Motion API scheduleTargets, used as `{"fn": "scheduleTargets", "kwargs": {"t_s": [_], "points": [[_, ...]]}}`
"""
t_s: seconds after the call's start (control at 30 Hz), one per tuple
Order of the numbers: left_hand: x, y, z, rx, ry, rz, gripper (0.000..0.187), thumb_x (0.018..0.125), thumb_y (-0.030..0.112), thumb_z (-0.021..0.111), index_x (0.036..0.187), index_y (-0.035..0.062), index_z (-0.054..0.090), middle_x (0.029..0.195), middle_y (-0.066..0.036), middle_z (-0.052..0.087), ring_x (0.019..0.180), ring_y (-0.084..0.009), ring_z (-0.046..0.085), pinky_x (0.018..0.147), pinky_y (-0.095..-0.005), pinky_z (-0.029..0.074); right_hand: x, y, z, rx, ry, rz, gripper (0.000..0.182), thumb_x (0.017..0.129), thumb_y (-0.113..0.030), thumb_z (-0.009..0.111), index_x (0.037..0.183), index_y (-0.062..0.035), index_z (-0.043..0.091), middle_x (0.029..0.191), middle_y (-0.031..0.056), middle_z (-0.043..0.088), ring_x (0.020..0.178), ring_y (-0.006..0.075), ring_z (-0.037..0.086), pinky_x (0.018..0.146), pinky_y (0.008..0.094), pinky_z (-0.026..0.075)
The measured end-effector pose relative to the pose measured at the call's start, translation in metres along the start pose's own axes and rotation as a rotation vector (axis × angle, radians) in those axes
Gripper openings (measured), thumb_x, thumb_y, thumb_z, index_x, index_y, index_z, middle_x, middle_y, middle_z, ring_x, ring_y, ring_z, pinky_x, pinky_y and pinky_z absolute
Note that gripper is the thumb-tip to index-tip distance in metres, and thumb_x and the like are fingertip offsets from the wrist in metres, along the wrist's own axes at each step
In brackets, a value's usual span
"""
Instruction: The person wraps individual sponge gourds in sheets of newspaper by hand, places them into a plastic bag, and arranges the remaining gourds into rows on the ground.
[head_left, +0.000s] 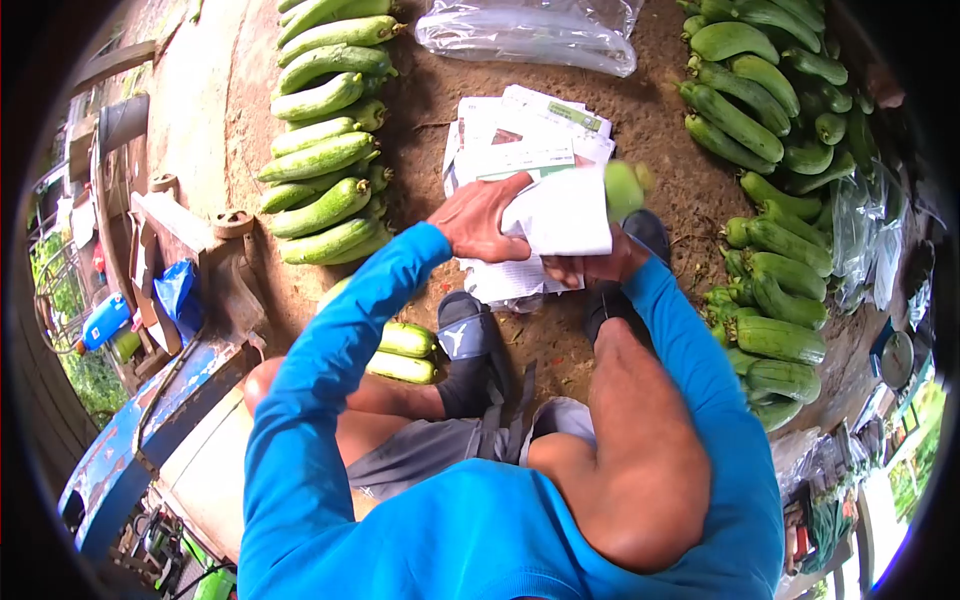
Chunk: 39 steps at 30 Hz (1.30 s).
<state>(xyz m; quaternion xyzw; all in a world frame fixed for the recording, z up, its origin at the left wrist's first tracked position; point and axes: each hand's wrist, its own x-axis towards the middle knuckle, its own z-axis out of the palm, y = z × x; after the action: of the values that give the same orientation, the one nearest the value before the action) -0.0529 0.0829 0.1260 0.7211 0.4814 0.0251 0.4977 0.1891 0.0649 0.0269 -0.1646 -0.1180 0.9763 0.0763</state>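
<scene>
A green vegetable [624, 190] is wrapped in white paper [560, 212], with one end sticking out at the right. My left hand [484, 218] lies over the left part of the paper, fingers bent against it. From below and the right, my right hand [600, 262] holds the same wrapped vegetable, its fingers partly hidden by the paper. Under both hands sits a stack of printed paper sheets [530, 125] on the brown ground.
Rows of green vegetables lie at the left [325, 155] and right [780, 290]. Clear plastic bags [530, 35] are beyond the papers. More vegetables [405, 352] rest beside my sandalled foot [465, 340]. A blue-painted wooden piece [150, 420] stands at the left.
</scene>
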Motion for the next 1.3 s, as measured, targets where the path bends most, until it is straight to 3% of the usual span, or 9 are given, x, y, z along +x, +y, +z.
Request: {"fn": "scheduleTargets", "kwargs": {"t_s": [0.1,0.2,0.4,0.6,0.73,0.83,1.0,1.17,1.3], "points": [[-0.009,-0.019,0.042,-1.074,0.081,-0.281,0.073,0.067,0.025,0.070,0.134,0.0005,0.055,0.109,-0.015,0.069,0.089,-0.0289,0.067,0.082,-0.0387,0.054,0.003,-0.011,0.026,-0.302,0.468,-0.306,0.085,0.098,-0.077,0.028,0.120,-0.0025,0.063,0.103,0.0094,0.067,0.087,0.0185,0.060,0.080,0.0323,0.049],[0.000,0.003,0.051,-2.037,-0.192,0.005,0.080,0.063,0.032,0.069,0.134,-0.0018,0.055,0.111,-0.018,0.066,0.078,-0.0320,0.065,0.076,-0.0467,0.054,0.003,-0.011,0.019,-0.199,0.246,-0.430,0.074,0.100,-0.069,0.042,0.126,-0.0037,0.062,0.112,0.0058,0.066,0.108,0.0179,0.056,0.093,0.0350,0.046],[0.003,0.008,0.090,-2.391,-0.552,0.134,0.074,0.074,0.052,0.063,0.120,-0.0053,0.057,0.085,-0.024,0.062,0.077,-0.0374,0.060,0.074,-0.0477,0.050,0.012,-0.021,0.023,-0.013,0.207,-0.324,0.056,0.094,-0.048,0.066,0.129,-0.0046,0.060,0.112,0.0063,0.070,0.100,0.0167,0.067,0.078,0.0314,0.055],[-0.009,0.002,0.081,-1.992,-0.194,-0.129,0.076,0.089,0.065,0.050,0.129,0.0005,0.055,0.094,-0.027,0.064,0.067,-0.0353,0.068,0.067,-0.0433,0.060,0.029,-0.023,0.034,0.090,0.395,-0.430,0.055,0.085,-0.038,0.077,0.127,-0.0043,0.062,0.102,0.0062,0.073,0.089,0.0162,0.070,0.082,0.0323,0.056],[-0.009,0.007,0.086,-1.183,0.426,-0.340,0.065,0.096,0.047,0.064,0.139,0.0012,0.050,0.124,-0.017,0.064,0.111,-0.0251,0.065,0.097,-0.0387,0.051,0.038,-0.033,0.045,-0.482,0.752,-0.619,0.056,0.081,-0.040,0.082,0.116,0.0007,0.069,0.109,0.0110,0.074,0.097,0.0189,0.070,0.086,0.0329,0.055],[-0.002,0.007,0.101,-0.446,0.517,-0.364,0.072,0.092,0.044,0.070,0.140,-0.0037,0.043,0.115,-0.023,0.066,0.088,-0.0318,0.068,0.080,-0.0443,0.052,0.045,-0.033,0.033,-0.743,0.868,-0.470,0.060,0.079,-0.041,0.085,0.118,0.0019,0.068,0.111,0.0124,0.073,0.102,0.0214,0.070,0.087,0.0358,0.056],[0.015,0.008,0.119,-0.475,0.635,-0.472,0.071,0.090,0.042,0.073,0.136,-0.0027,0.045,0.113,-0.025,0.065,0.092,-0.0359,0.066,0.082,-0.0448,0.051,0.053,-0.035,0.022,-1.005,0.975,-0.358,0.070,0.077,-0.054,0.082,0.117,0.0018,0.068,0.111,0.0164,0.073,0.097,0.0279,0.072,0.086,0.0379,0.057],[0.022,-0.001,0.099,-0.652,0.815,-0.321,0.060,0.094,0.035,0.069,0.135,-0.0065,0.052,0.125,-0.017,0.064,0.114,-0.0275,0.059,0.103,-0.0369,0.043,0.044,-0.091,0.002,-0.815,0.740,-0.202,0.071,0.093,-0.067,0.059,0.116,-0.0007,0.068,0.099,0.0079,0.069,0.090,0.0171,0.068,0.074,0.0292,0.055],[0.025,-0.021,0.063,-0.829,0.678,-0.270,0.054,0.096,0.037,0.066,0.130,-0.0036,0.055,0.122,-0.014,0.065,0.110,-0.0216,0.058,0.101,-0.0358,0.044,0.048,-0.174,-0.018,-1.743,1.105,-0.463,0.065,0.091,-0.054,0.065,0.130,-0.0023,0.058,0.135,0.0187,0.057,0.121,0.0331,0.058,0.104,0.0504,0.045]]}}
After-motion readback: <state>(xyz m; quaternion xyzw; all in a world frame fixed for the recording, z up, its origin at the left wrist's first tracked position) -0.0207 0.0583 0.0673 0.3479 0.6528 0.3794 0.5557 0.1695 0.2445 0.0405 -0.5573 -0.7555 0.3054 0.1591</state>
